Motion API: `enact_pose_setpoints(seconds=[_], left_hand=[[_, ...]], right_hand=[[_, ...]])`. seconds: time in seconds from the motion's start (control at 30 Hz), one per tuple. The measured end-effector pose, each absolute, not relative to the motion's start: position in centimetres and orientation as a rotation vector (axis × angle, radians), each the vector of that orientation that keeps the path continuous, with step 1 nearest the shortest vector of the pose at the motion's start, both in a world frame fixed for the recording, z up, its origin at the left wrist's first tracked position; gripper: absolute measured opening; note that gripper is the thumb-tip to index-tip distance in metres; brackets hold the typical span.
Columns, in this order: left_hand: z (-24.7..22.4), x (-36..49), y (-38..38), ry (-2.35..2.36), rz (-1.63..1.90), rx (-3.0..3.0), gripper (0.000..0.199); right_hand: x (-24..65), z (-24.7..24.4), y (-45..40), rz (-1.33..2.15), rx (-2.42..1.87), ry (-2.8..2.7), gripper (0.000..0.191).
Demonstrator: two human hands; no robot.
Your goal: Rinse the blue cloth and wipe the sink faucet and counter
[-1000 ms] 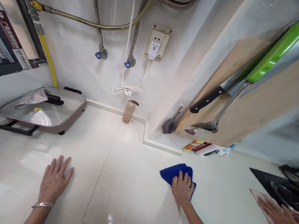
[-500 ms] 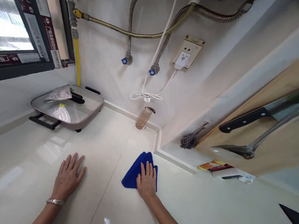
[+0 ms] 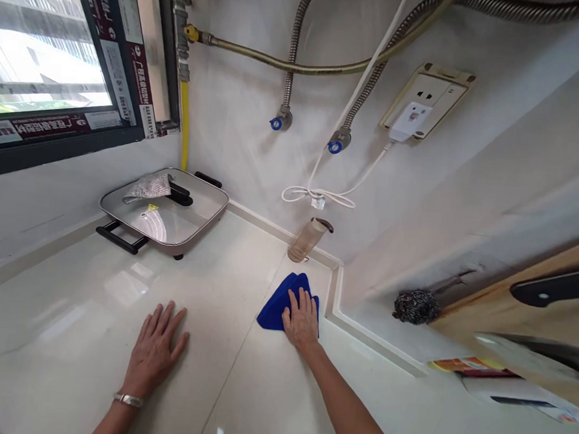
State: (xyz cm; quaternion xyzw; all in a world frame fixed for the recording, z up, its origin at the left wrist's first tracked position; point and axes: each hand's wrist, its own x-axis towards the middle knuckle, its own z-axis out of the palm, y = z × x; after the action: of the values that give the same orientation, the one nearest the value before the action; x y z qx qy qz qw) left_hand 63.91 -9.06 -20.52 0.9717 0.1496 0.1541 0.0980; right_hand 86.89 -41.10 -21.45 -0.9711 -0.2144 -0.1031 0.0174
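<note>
My right hand (image 3: pixel 302 320) lies flat on a folded blue cloth (image 3: pixel 276 309), pressing it to the pale countertop (image 3: pixel 227 372) near the back corner. Its fingers are stretched out over the cloth, not wrapped round it. On the bare counter to the left rests my left hand (image 3: pixel 155 353), palm down and fingers a little apart, holding nothing. A bracelet circles the left wrist. Just beyond the cloth, a brownish see-through cup (image 3: pixel 308 240) with a dark handle stands against the back wall.
A glass-lidded electric pan (image 3: pixel 189 219) sits back left below the window (image 3: pixel 47 37). A white cord (image 3: pixel 316 194) hangs from the socket (image 3: pixel 439 98). At right are a steel scourer (image 3: pixel 416 306), a wooden board (image 3: pixel 482 312), a black-handled knife (image 3: pixel 559 286) and a coloured packet (image 3: pixel 478 367).
My right hand and the blue cloth have slid together over the counter toward the back wall and the cup. The left hand stays flat on the counter. The camera view has shifted.
</note>
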Motion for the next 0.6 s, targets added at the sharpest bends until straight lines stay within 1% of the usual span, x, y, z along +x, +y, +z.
enact_pose_setpoints(seconds=[0.17, 0.3, 0.43, 0.6], left_hand=[[-20.6, 63.8, -8.9, 0.437, 0.454, 2.883, 0.057], [-20.3, 63.7, -8.8, 0.437, 0.437, 2.895, 0.056], [-20.2, 63.7, -8.9, 0.435, 0.442, 2.899, 0.057], [-20.0, 63.8, -9.0, 0.445, 0.451, 2.915, 0.057]], right_hand=[[90.0, -21.5, -40.8, -0.343, -3.032, -0.542, 0.059], [90.7, -21.1, -40.4, -0.302, -3.056, -0.455, 0.058], [89.3, -20.8, -39.4, -0.313, -3.068, -0.397, 0.059], [84.5, -20.9, -36.3, -0.321, -3.022, -0.442, 0.059]])
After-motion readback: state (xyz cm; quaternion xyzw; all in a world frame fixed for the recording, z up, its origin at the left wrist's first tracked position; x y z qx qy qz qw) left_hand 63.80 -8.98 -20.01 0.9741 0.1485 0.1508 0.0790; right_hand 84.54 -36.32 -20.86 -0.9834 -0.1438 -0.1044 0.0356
